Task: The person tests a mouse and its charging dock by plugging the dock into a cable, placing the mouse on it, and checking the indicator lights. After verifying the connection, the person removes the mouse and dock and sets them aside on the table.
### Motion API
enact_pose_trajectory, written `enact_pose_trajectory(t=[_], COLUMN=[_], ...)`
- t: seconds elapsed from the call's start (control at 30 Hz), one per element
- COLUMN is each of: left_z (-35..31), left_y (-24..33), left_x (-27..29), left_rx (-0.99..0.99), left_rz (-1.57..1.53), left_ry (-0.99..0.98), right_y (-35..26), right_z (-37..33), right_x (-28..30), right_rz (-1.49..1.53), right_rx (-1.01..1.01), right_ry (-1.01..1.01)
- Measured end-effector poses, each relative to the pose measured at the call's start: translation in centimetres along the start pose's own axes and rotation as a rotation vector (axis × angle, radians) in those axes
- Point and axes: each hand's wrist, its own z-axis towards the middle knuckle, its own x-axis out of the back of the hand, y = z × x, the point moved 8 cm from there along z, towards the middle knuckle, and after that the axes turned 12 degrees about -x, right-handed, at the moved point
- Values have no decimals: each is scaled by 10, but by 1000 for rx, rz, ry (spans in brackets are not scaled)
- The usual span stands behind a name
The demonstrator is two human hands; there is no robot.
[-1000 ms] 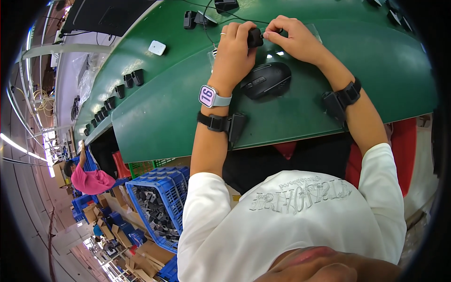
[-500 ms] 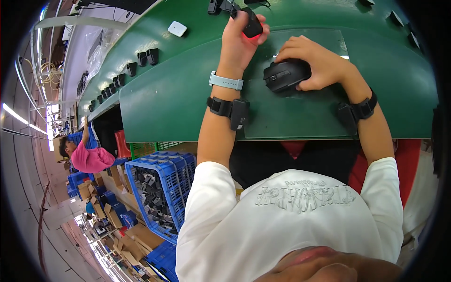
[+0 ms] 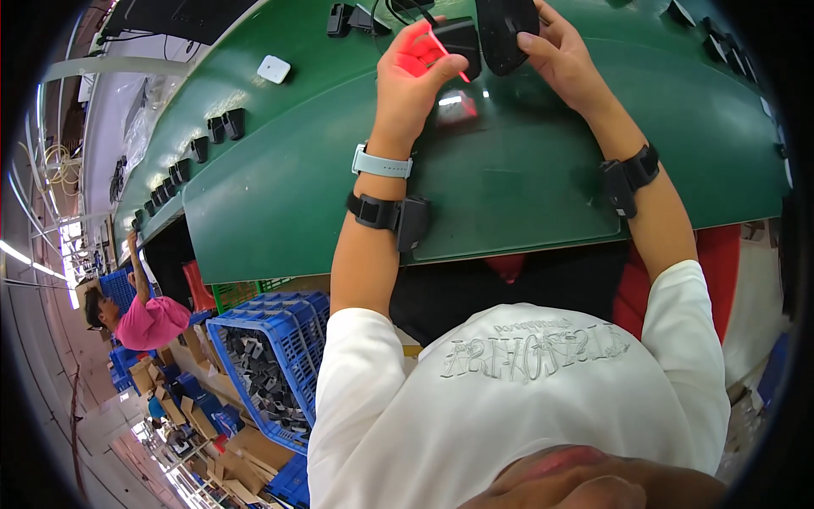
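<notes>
My left hand (image 3: pixel 417 66) is raised over the green table (image 3: pixel 280 195) and grips a small black handheld scanner (image 3: pixel 460 40) that casts red light onto my fingers and a red patch on the table. My right hand (image 3: pixel 555 47) holds a black computer mouse (image 3: pixel 506 27) up beside the scanner, its underside turned toward it. Both wrists carry black straps, and the left also wears a pale watch.
A row of small black parts (image 3: pixel 212 136) and a white square part (image 3: pixel 274 69) lie along the table's left side. A blue crate (image 3: pixel 263 365) of black parts stands on the floor at my left. A person in a pink top (image 3: pixel 144 318) works further left.
My right hand picked the mouse up off the table and raised it to the scanner. My left hand, with the scanner, moved back toward the middle and its red light now shows.
</notes>
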Motion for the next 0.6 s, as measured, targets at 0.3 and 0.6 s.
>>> enact_pose_trajectory(t=[0.3,0.6], left_z=[2,-1], left_y=[2,2], left_x=[-8,-8], left_rx=[-75,30], left_rz=[251,343], left_ry=[-31,-119], right_y=[-4,-54], right_z=[-2,-29], right_x=[-6,-53], right_rz=[-193,-863], right_rx=[5,320], right_ry=[31,176])
